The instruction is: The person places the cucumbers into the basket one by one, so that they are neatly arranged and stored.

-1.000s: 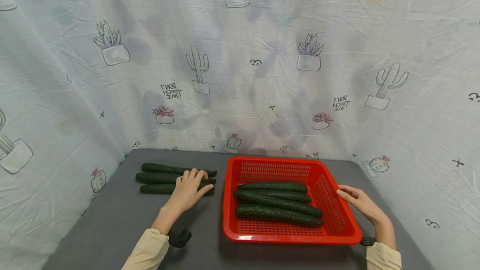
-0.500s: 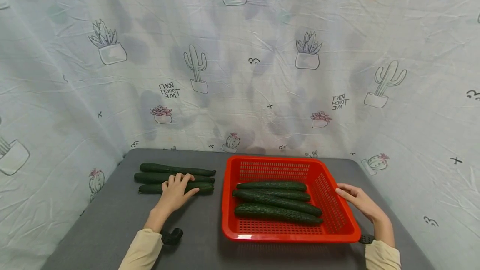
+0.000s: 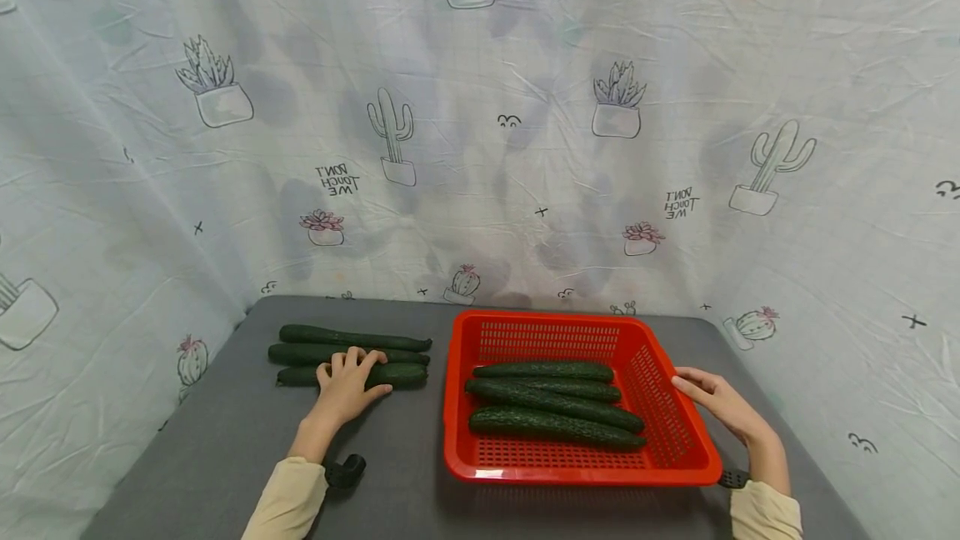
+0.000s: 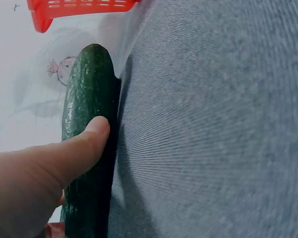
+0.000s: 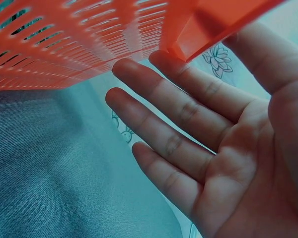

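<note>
My left hand grips the nearest of three dark green cucumbers lying side by side on the grey table. In the left wrist view the thumb presses along the side of this cucumber; the other fingers are mostly hidden behind it. Just beyond lie the middle cucumber and the far cucumber. On the right stands a red plastic basket. My right hand holds its right rim, thumb over the top; in the right wrist view the index fingertip meets the rim's underside and the other fingers extend below.
Several cucumbers lie lengthwise inside the basket. The grey tabletop ends at a pale curtain printed with cacti, which closes off the back and both sides.
My left hand has shifted left and slightly toward me, from over the cucumbers' right part to the nearest cucumber's middle. The right hand and the basket have stayed put.
</note>
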Available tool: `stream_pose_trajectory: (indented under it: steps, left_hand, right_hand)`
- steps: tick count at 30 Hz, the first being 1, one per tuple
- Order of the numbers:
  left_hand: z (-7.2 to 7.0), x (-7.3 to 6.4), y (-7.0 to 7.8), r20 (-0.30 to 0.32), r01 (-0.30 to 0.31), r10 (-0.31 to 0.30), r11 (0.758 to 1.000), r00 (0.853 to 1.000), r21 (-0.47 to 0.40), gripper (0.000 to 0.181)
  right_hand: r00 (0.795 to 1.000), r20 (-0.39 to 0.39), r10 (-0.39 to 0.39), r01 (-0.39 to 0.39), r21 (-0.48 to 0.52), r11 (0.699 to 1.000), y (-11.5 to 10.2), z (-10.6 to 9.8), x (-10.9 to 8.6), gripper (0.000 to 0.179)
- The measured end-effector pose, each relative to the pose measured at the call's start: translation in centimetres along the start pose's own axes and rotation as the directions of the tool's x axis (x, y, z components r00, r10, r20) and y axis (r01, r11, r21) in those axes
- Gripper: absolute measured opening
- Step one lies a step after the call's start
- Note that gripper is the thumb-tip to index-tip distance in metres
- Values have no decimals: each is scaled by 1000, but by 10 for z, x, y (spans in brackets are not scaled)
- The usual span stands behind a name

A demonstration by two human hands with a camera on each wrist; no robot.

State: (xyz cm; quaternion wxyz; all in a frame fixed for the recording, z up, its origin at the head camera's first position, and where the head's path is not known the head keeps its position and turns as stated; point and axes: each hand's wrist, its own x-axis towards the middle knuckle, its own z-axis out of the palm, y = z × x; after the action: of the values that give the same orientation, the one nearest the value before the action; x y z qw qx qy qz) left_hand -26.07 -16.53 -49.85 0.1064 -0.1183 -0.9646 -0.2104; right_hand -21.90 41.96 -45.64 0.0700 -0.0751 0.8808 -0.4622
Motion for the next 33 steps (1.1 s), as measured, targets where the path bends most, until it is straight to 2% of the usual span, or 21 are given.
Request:
stream_pose_trajectory:
  steps: [10,15,22,29,33]
  left_hand:
    - [1,-2,-1,13,-1,0,999,1000,51,39]
    - [-2,-4,-3,77,-19,13,998,997,67,39]
    - [-8,-6,-3,195,-17,12,1000,981,21,41]
    - [-2,-7,-6,214,-12,14,1000,977,-11,44]
    - [0,-7,-7,231,9,-5,1000,973,-17,44]
  right_hand:
    - [1000,9,11,-11,1,1000,-1,1,1,45]
    - [1000,18,23,-23,1,1000,-2,1,1,46]
    - [999,26,30,-30,5,1000,-1,0,-1,47]
    - [999,33,6,-6,11,1000,1,-1,-1,45]
    - [1000,31,2,-3,6,1000,2,-2,0,45]
